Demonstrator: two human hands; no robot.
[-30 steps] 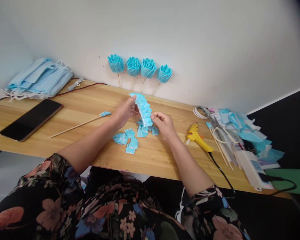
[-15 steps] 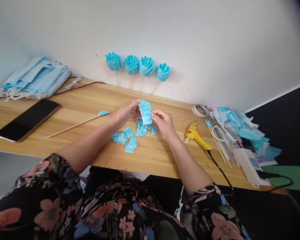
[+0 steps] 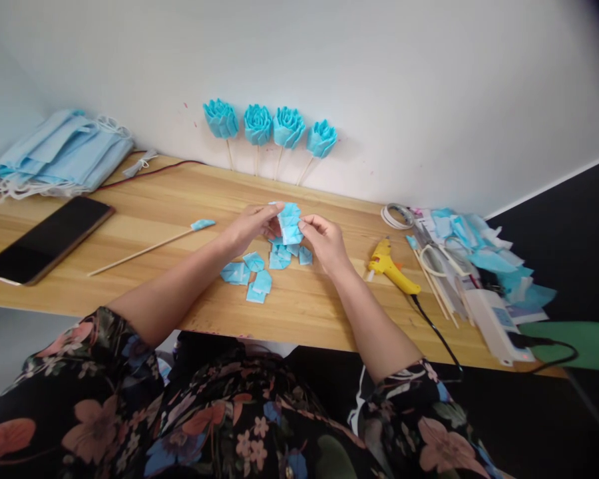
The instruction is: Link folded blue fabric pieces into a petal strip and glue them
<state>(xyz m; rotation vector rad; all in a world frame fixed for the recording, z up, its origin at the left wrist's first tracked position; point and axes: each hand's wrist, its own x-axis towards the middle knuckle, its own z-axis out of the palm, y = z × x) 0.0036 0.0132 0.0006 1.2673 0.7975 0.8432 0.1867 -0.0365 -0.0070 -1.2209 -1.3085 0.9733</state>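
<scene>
"So, where's the folded blue strip [image 3: 290, 225]?"
"Over the worktop [image 3: 299, 313], pinched by the left hand [image 3: 252, 227] at one side and the right hand [image 3: 325, 245] at the other."
"And around it?"
"Loose blue pieces [image 3: 259, 286] lie close by; the yellow glue gun [image 3: 392, 267] rests farther right."

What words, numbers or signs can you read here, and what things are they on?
None can be read.
White power strip: any print on its blue-grey patch is too small and blurred.
Yellow glue gun: no lettering can be made out.
Smartphone: no words show on its dark screen.
</scene>
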